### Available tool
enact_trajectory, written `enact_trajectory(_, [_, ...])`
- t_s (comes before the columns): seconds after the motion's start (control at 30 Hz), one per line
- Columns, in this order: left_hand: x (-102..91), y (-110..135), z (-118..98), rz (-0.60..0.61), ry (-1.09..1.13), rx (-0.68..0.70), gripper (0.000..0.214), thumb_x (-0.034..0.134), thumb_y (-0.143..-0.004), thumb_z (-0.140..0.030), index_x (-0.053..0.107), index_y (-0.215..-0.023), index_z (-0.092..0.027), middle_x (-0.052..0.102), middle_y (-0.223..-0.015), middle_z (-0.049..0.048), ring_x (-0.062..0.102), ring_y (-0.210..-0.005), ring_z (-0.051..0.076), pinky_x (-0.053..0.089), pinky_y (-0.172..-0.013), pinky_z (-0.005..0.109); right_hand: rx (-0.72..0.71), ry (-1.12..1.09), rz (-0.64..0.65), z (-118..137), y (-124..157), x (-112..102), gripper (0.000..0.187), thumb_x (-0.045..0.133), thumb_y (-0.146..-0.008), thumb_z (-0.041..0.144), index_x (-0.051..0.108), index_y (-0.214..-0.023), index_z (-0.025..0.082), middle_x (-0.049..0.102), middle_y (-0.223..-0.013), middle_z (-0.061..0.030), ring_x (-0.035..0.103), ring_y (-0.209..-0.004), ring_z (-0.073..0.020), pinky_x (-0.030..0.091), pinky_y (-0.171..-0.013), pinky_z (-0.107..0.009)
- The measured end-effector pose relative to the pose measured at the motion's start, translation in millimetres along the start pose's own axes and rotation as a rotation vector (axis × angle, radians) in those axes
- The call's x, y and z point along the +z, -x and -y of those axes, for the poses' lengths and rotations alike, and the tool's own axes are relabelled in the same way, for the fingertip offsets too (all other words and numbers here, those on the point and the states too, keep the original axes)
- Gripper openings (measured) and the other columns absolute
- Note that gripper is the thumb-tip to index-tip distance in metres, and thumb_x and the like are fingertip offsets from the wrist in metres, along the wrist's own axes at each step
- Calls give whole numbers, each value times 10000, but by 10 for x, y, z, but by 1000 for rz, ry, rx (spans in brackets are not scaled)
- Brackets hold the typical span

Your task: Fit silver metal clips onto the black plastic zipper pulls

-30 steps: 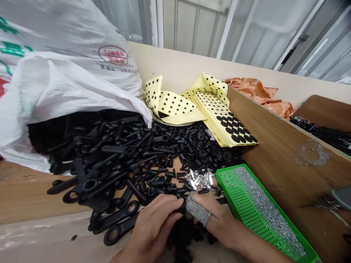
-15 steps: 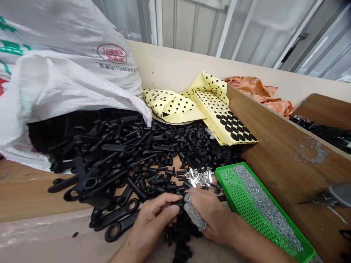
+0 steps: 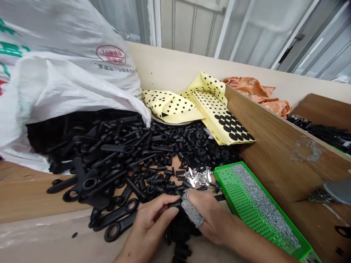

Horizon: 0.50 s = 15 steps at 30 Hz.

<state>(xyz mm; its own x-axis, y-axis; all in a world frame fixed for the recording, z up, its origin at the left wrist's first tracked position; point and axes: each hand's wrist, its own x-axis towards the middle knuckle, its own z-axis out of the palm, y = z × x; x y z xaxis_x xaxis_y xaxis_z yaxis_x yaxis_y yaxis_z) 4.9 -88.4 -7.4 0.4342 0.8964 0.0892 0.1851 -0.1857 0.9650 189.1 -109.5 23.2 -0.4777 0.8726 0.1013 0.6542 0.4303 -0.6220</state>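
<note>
At the lower middle, my left hand [image 3: 150,224] pinches a small black plastic part [image 3: 175,204] between thumb and fingers. My right hand [image 3: 210,213], a grey knitted wrap [image 3: 192,212] around one finger, is closed against the far end of that part. Its fingertips are hidden, so I cannot tell what they grip. Under both hands lies a pile of black parts [image 3: 182,248]. Just beyond the right hand are thin silvery metal pieces [image 3: 199,178] and small black springs [image 3: 180,172]. Black plastic handles with ring ends [image 3: 120,215] spread to the left of my left hand.
A green perforated tray [image 3: 233,197] with tiny metal bits [image 3: 260,197] stands at the right, beside a wooden divider [image 3: 274,135]. A power driver [image 3: 326,193] lies further right. A white sack [image 3: 82,80] spills black parts at the left. Yellow dotted sticker sheets [image 3: 214,106] lie behind.
Both hands stay together on the black part, with only a small shift of the fingers. The right hand has turned slightly, and the whole view has moved a little.
</note>
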Motion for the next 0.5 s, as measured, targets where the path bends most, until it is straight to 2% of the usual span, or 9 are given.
enact_trajectory(0.17, [-27, -1, 11, -60, -184, 297, 197, 531, -829, -154, 614, -987, -238, 669, -930, 18, 630, -843, 158, 485, -741, 208, 187, -239, -13, 3, 31, 63, 133, 354, -817, 128, 419, -719, 191, 503, -746, -4, 474, -735, -151, 368, -673, -252])
enact_trajectory(0.27, [-44, -1, 25, -32, -218, 375, 250, 527, -824, -113, 591, -1027, -241, 667, -944, 21, 629, -857, 154, 485, -743, 202, 230, -368, -7, 0, 25, 75, 208, 327, -829, 126, 400, -643, 186, 476, -667, 13, 484, -697, -137, 367, -648, -234])
enact_trajectory(0.37, [-64, -4, 14, -17, -207, 368, 254, 527, -823, -115, 591, -1032, -243, 671, -941, 19, 630, -851, 156, 484, -738, 202, 214, -311, -6, 15, 19, 53, 202, 323, -835, 137, 401, -657, 188, 481, -679, 9, 481, -697, -136, 365, -649, -236])
enact_trajectory(0.5, [-81, -35, -43, 40, -128, 195, 161, 528, -831, -178, 636, -940, -226, 693, -853, 2, 643, -762, 153, 489, -671, 192, 53, -69, 22, 17, 0, 23, 98, 357, -803, 158, 405, -726, 194, 511, -729, -16, 458, -661, -146, 358, -621, -255])
